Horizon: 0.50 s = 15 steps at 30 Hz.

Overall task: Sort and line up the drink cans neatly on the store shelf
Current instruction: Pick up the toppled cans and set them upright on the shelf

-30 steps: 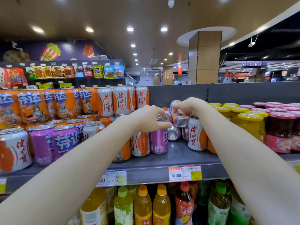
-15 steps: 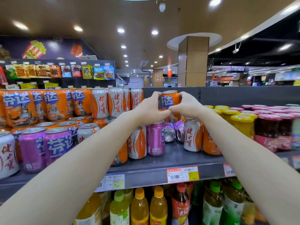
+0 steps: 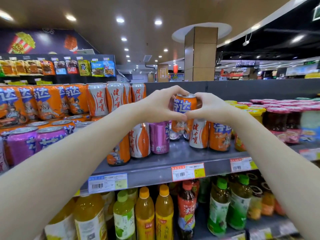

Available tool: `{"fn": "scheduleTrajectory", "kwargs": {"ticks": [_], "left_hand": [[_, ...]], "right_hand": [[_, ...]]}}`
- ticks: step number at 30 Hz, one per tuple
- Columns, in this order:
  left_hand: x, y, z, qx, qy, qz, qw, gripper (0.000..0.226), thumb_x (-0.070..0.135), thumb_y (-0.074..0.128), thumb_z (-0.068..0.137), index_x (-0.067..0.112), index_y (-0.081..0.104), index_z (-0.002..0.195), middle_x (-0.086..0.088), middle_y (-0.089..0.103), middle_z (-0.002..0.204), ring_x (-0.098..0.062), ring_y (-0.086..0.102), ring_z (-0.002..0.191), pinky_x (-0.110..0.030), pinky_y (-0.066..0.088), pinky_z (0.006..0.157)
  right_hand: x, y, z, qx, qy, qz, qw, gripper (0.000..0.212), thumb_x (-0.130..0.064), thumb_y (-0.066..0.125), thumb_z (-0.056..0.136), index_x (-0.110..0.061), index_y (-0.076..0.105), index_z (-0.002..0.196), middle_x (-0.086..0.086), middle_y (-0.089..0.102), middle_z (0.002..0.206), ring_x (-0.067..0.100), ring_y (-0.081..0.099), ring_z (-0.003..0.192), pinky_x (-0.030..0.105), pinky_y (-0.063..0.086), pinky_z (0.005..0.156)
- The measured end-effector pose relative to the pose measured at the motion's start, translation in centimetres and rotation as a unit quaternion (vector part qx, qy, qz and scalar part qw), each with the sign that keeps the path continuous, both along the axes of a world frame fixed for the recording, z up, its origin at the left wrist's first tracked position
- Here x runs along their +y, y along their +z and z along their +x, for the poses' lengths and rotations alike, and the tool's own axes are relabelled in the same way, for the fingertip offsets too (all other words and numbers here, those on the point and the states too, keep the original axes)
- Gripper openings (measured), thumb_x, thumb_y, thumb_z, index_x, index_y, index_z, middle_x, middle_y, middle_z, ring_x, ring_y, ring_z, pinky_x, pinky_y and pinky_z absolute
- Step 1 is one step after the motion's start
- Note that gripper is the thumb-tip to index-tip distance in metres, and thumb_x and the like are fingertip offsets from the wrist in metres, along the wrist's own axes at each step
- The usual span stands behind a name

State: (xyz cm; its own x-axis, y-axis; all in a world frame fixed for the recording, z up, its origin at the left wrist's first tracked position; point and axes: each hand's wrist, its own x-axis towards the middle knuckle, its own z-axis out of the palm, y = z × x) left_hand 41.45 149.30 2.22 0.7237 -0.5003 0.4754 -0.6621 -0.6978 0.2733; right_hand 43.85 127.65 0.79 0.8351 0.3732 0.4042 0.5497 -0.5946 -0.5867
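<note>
- Supermarket aisle under ceiling spotlights; grey metal shelf (image 3: pixel 181 153) at about chest height, price tags (image 3: pixel 188 171) along its front edge, bottled drinks (image 3: pixel 163 210) on the tier below.
- Orange can (image 3: pixel 184 105) held upright in the air, clear of the shelf, above the gap between a purple can (image 3: pixel 159 137) and a white-and-orange can (image 3: pixel 199 134).
- Left grip (image 3: pixel 159 104) curled round the can's left side, right grip (image 3: pixel 213 108) round its right side, thumb tips touching in front; both clasping the can.
- Behind that gap, toppled cans (image 3: pixel 174 135) lying on their sides, ends facing forward.
- Probably thin aluminium: stiff enough if full, easily dented under a hard squeeze; whether full or empty, impossible to tell.
- Smooth printed wall, likely slippery; best taken round the mid-body with a wrapping hold, not by the rim.
- Judged risk: knocking upright neighbours on the way down; round body, apt to roll if tipped.
</note>
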Motion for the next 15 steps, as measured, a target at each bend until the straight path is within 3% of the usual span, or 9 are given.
{"fn": "scheduleTrajectory", "kwargs": {"ticks": [2, 4, 6, 10, 13, 15], "left_hand": [[0.3, -0.4, 0.0, 0.003, 0.006, 0.0, 1.0, 0.061, 0.045, 0.083, 0.083, 0.035, 0.054, 0.136, 0.012, 0.071, 0.107, 0.0, 0.07, 0.094, -0.019, 0.058, 0.083], [0.6, -0.9, -0.1, 0.006, 0.012, 0.001, 1.0, 0.054, 0.046, 0.081, 0.085, 0.034, 0.058, 0.132, 0.011, 0.072, 0.105, -0.002, 0.071, 0.093, -0.027, 0.06, 0.086], [0.9, -1.5, -0.2, 0.009, 0.019, 0.005, 1.0, 0.052, 0.047, 0.08, 0.084, 0.033, 0.059, 0.129, 0.012, 0.072, 0.103, -0.003, 0.071, 0.093, -0.029, 0.06, 0.086], [1.3, -2.6, -0.5, 0.006, 0.036, 0.014, 0.999, 0.049, 0.048, 0.082, 0.083, 0.033, 0.058, 0.123, 0.015, 0.07, 0.102, -0.005, 0.071, 0.092, -0.032, 0.061, 0.083], [1.4, -3.2, -0.3, -0.005, 0.045, 0.025, 0.999, 0.051, 0.05, 0.081, 0.082, 0.034, 0.055, 0.123, 0.014, 0.07, 0.106, -0.001, 0.068, 0.087, -0.036, 0.061, 0.081], [1.4, -3.6, -0.1, -0.023, 0.048, 0.04, 0.998, 0.056, 0.059, 0.078, 0.078, 0.04, 0.053, 0.124, 0.015, 0.071, 0.106, -0.005, 0.066, 0.093, -0.04, 0.059, 0.082]], "right_hand": [[-0.3, -0.2, -0.2, 0.014, 0.004, -0.036, 0.999, 0.047, -0.047, 0.089, 0.069, -0.029, 0.067, 0.108, -0.006, 0.077, 0.096, 0.01, 0.075, 0.086, 0.035, 0.062, 0.081], [-0.1, -0.5, -0.2, 0.014, 0.005, -0.075, 0.997, 0.054, -0.055, 0.089, 0.065, -0.029, 0.068, 0.107, -0.008, 0.077, 0.097, 0.01, 0.074, 0.09, 0.048, 0.055, 0.1], [0.3, -0.7, 0.0, -0.007, -0.006, -0.119, 0.993, 0.055, -0.061, 0.085, 0.065, -0.029, 0.067, 0.105, -0.008, 0.076, 0.097, 0.01, 0.07, 0.095, 0.058, 0.03, 0.119], [1.1, -1.0, 0.1, -0.039, -0.014, -0.188, 0.981, 0.05, -0.057, 0.082, 0.073, -0.029, 0.063, 0.109, -0.012, 0.071, 0.1, 0.013, 0.062, 0.107, 0.059, -0.002, 0.124], [1.3, -1.0, 0.0, -0.041, -0.007, -0.213, 0.976, 0.055, -0.06, 0.081, 0.074, -0.031, 0.063, 0.117, -0.014, 0.07, 0.104, 0.015, 0.059, 0.114, 0.057, -0.003, 0.125], [1.4, -0.7, -0.2, -0.039, -0.007, -0.227, 0.973, 0.061, -0.062, 0.081, 0.072, -0.031, 0.064, 0.121, -0.013, 0.07, 0.108, 0.015, 0.059, 0.115, 0.056, 0.006, 0.125]]}}
